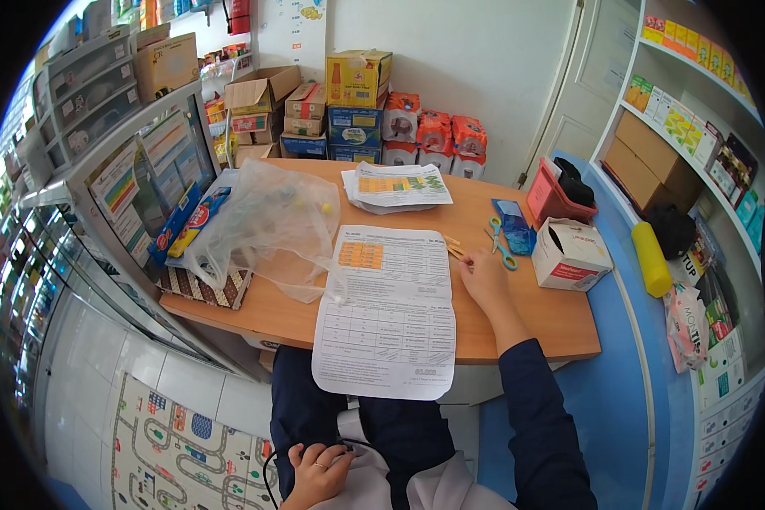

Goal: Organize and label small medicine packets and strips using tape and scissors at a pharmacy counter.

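Observation:
My right hand (484, 278) reaches over the wooden desk (548, 325), fingertips at small wooden clothespins (455, 248). Whether the fingers grip one is hard to see. Just beyond it lie scissors with teal and yellow handles (502, 245). My left hand (322, 470) rests low in my lap with curled fingers, beside a black cable (269, 472); its grip is hidden. A long printed sheet (386, 331) with tables and an orange sticker block (360, 255) hangs over the desk's front edge. Behind it sits a stack of similar sheets (400, 185).
On the desk's left are a clear plastic bag (274, 223), biscuit packs (197, 220) and a patterned book (233, 290). At right stand a blue packet (515, 226), a white box (572, 255) and a red basket (551, 194). A glass display case (146, 185) borders the left.

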Motion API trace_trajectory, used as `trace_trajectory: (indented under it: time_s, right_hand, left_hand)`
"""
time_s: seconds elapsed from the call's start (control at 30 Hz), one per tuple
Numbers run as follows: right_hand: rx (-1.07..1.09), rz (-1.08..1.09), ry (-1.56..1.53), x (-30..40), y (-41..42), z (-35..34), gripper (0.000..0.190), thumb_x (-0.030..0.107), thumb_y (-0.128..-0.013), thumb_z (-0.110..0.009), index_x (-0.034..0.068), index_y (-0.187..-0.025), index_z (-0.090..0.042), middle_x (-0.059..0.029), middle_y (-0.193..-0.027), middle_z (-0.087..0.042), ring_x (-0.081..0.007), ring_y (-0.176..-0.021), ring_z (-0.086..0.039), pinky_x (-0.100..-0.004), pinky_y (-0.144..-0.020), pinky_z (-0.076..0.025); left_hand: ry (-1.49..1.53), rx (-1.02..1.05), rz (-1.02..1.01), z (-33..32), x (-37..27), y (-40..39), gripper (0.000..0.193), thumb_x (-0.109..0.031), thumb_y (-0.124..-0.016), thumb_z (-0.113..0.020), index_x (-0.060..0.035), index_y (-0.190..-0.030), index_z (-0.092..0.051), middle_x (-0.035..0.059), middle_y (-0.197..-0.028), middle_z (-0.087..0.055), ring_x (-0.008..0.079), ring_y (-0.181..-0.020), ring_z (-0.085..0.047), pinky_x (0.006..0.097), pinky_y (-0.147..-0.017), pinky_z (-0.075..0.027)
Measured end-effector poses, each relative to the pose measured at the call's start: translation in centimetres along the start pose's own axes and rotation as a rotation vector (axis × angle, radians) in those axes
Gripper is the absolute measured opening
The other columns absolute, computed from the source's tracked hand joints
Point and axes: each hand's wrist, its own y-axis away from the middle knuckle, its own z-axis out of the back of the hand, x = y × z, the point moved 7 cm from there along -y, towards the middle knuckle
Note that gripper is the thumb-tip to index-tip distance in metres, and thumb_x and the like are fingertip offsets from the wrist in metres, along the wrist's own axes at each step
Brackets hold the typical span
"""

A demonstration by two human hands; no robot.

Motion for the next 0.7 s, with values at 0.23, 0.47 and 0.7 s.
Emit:
trace_trajectory:
  time_s: [0.23, 0.47, 0.7]
  right_hand:
    - [-0.069, -0.155, -0.158, -1.5, -0.4, 1.8, 0.014, 0.017, -0.081, -0.063, 0.004, -0.083, -0.067, -0.0129, -0.076, -0.066, -0.0299, -0.072, -0.064, -0.0396, -0.065, -0.050]
    - [-0.029, -0.006, 0.127, -1.0, -1.1, 2.7, 0.013, 0.018, -0.077, -0.068, 0.006, -0.079, -0.070, -0.0124, -0.077, -0.067, -0.0289, -0.073, -0.065, -0.0397, -0.064, -0.050]
    - [0.109, -0.068, 0.187, -0.9, -4.6, -1.4, 0.017, 0.021, -0.076, -0.071, 0.005, -0.081, -0.071, -0.0123, -0.084, -0.066, -0.0282, -0.080, -0.064, -0.0388, -0.070, -0.049]
  left_hand:
    - [0.027, -0.053, -0.017, -0.7, 0.5, -0.3, 0.019, -0.024, -0.069, -0.076, -0.0165, -0.082, -0.065, -0.0009, -0.093, -0.061, 0.0188, -0.086, -0.054, 0.0392, -0.089, -0.031]
    - [0.130, -0.008, 0.021, -0.9, 2.3, -1.5, 0.013, -0.012, -0.075, -0.069, -0.0135, -0.087, -0.066, 0.0017, -0.097, -0.062, 0.0216, -0.089, -0.054, 0.0412, -0.088, -0.032]
    - [0.132, 0.032, 0.022, -1.8, 2.9, -1.8, 0.015, -0.012, -0.074, -0.070, -0.0140, -0.088, -0.067, 0.0005, -0.098, -0.063, 0.0215, -0.089, -0.054, 0.0425, -0.090, -0.032]
